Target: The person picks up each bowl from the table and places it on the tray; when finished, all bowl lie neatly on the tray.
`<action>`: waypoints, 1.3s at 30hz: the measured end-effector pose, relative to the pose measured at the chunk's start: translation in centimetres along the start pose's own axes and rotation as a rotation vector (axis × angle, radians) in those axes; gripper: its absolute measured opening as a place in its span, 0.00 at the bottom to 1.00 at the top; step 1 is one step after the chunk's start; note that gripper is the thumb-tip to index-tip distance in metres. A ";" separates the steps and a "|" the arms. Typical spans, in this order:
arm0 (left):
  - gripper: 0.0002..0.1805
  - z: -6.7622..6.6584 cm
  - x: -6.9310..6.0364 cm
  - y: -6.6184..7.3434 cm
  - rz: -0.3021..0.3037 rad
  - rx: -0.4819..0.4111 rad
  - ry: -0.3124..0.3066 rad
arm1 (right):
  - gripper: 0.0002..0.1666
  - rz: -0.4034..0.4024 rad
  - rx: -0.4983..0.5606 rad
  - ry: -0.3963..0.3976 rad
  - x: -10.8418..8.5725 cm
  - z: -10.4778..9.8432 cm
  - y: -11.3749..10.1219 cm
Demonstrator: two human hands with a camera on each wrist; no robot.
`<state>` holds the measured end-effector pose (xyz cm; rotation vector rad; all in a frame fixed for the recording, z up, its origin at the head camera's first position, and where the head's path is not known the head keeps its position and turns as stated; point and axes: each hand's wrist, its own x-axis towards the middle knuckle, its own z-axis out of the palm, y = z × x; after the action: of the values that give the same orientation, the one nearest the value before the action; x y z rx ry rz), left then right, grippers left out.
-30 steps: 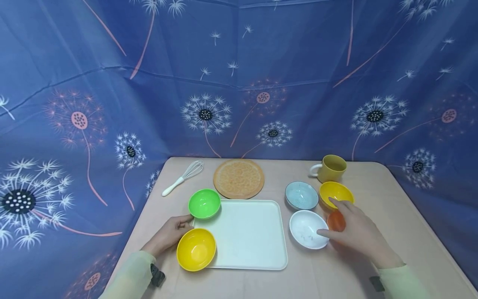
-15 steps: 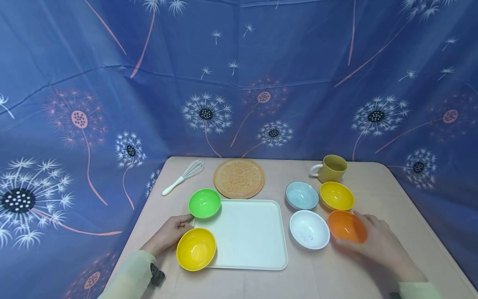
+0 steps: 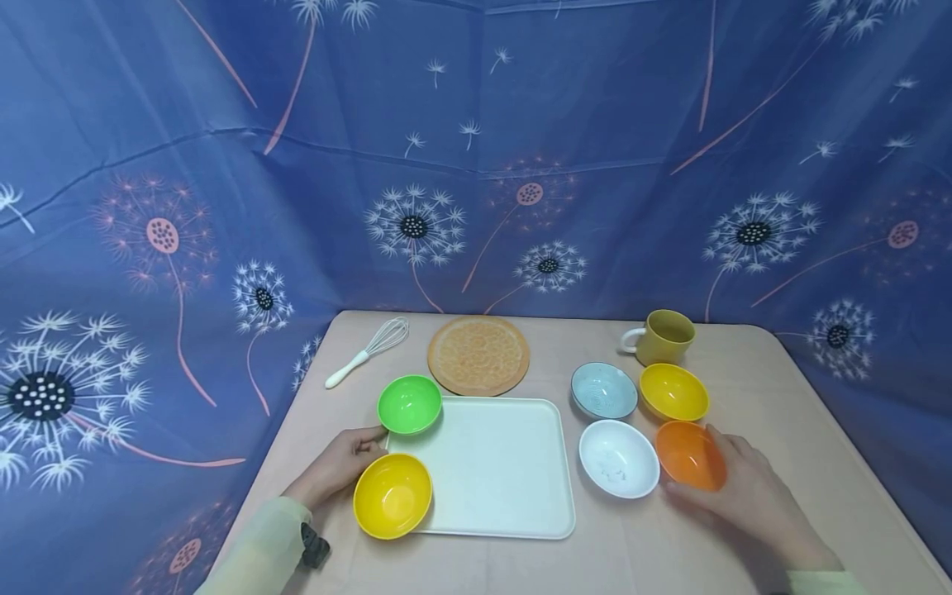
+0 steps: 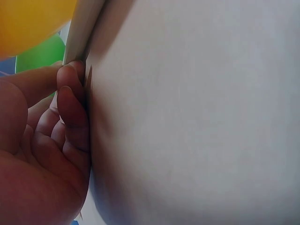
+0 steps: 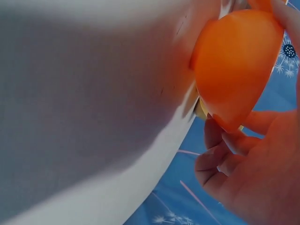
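At the left side of a white rectangular tray (image 3: pixel 498 471), my left hand (image 3: pixel 338 469) pinches the rim. The left wrist view shows the curled fingers (image 4: pixel 70 108) at that edge. A green bowl (image 3: pixel 409 405) and a yellow bowl (image 3: pixel 392 496) sit over the tray's left corners, one on either side of this hand. My right hand (image 3: pixel 762 500) holds an orange bowl (image 3: pixel 687 454) by its right side, thumb toward the front. From the right wrist, the orange bowl (image 5: pixel 236 65) is seen from outside, with fingers against its wall. A white bowl (image 3: pixel 617 459) stands just left of it.
Behind the white bowl is a light blue bowl (image 3: pixel 604 391), beside a second yellow bowl (image 3: pixel 673 392). A mustard mug (image 3: pixel 665 336) stands at the back right. A whisk (image 3: pixel 368 351) and a round wooden-looking board (image 3: pixel 478 355) lie along the back. A blue patterned cloth (image 3: pixel 476 231) hangs behind the table.
My right hand has moved right and slightly down from over the orange bowl to its right side, uncovering most of it. The left hand stays at the tray's rim.
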<state>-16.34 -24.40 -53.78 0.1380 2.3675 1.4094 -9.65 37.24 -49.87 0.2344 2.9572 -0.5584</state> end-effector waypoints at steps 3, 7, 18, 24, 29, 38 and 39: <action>0.32 0.0 0.0 0.0 0.004 -0.001 0.001 | 0.83 -0.002 -0.005 0.013 -0.1 0.0 -0.1; 0.32 0.0 -0.1 0.0 0.004 0.002 0.000 | 0.82 0.007 0.000 0.016 -0.2 0.0 -0.3; 0.33 -0.1 -0.3 0.1 0.025 -0.018 0.004 | 0.86 0.042 0.028 0.012 -0.5 -1.8 -0.9; 0.32 -0.2 -0.1 0.0 0.026 0.002 -0.007 | 0.82 -0.002 0.031 0.030 -0.4 -3.3 -1.9; 0.32 -0.2 -0.1 0.2 0.014 0.008 -0.005 | 0.78 -0.066 0.027 0.084 -0.1 -4.0 -3.4; 0.31 -0.1 -0.1 0.2 -0.002 0.006 0.010 | 0.77 -0.205 0.010 0.093 0.9 -5.1 -6.9; 0.31 0.0 -0.1 0.2 0.001 0.009 0.012 | 0.75 -0.216 0.013 0.091 1.1 -5.1 -7.4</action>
<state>-16.23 -24.38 -53.60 0.1332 2.3839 1.4034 -12.46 32.48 -42.71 -0.0619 3.0898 -0.6074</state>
